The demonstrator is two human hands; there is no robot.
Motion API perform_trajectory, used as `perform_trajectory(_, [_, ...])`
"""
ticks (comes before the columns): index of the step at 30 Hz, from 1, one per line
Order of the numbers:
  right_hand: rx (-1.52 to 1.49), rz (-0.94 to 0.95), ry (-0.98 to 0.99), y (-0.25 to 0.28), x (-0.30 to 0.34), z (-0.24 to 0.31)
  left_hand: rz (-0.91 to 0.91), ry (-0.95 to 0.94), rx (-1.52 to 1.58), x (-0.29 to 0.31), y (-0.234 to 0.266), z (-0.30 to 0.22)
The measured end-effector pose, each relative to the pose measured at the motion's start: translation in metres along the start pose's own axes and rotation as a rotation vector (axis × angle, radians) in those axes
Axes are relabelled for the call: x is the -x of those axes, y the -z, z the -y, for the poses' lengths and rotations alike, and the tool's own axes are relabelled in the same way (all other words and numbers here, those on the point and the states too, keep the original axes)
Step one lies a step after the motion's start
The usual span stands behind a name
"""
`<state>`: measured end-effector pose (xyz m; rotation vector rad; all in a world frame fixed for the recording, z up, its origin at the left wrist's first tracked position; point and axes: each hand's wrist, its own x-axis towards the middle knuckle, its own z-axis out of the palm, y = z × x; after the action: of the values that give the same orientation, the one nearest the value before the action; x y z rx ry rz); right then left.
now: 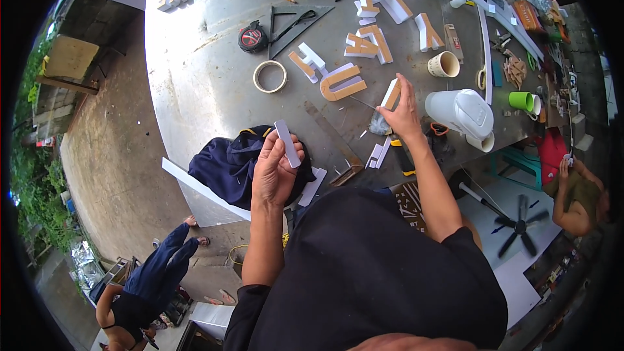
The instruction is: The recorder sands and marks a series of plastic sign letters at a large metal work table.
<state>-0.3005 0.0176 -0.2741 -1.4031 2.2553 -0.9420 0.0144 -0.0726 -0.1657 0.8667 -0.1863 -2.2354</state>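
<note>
My left hand [275, 172] pinches a short, flat white strip with rounded ends [286, 144] between thumb and fingers, above a dark blue cloth [224, 162]. On the right, my right hand [405, 118] is closed around a small straight block letter [391, 93], tan on its face and white along its sides. A crumpled clear plastic bit [379, 123] lies by that thumb. Just beyond, a U-shaped block letter [343, 82] rests on the metal table [208, 71]. Small white offcuts [377, 154] and a yellow-and-black cutter [403, 158] lie near my right wrist.
Tape measure [252, 37], triangle ruler [292, 29], tape roll [270, 77] and metal square [333, 136] lie on the table. A white pitcher [458, 112] and paper cup [443, 64] stand right. More block letters [370, 44] lie beyond. Other people are at lower left and far right.
</note>
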Motion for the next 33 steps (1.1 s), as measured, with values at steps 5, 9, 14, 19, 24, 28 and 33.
perform_trajectory(5, [0.054, -0.064, -0.030, -0.013, -0.021, -0.034, -0.119, -0.002, -0.060, -0.019, 0.017, 0.005])
perform_trajectory(9, [0.184, -0.175, -0.042, -0.008, -0.019, -0.001, -0.178, -0.057, -0.078, -0.024, 0.026, 0.002])
perform_trajectory(14, [-0.081, -0.207, 0.189, 0.004, -0.086, 0.076, -0.223, -0.088, -0.032, -0.042, 0.030, -0.003])
perform_trajectory(19, [-0.087, -0.095, 0.307, -0.082, -0.216, 0.102, -0.223, -0.085, 0.123, -0.056, -0.010, -0.014])
perform_trajectory(24, [0.338, 0.067, 0.303, -0.185, -0.310, 0.093, -0.089, -0.124, 0.229, -0.071, -0.036, -0.026])
perform_trajectory(28, [0.358, 0.028, 0.380, -0.228, -0.334, 0.060, -0.049, -0.119, 0.286, -0.068, -0.035, -0.035])
perform_trajectory(33, [0.373, 0.012, 0.392, -0.198, -0.345, 0.071, 0.035, -0.104, 0.349, -0.067, -0.029, -0.039])
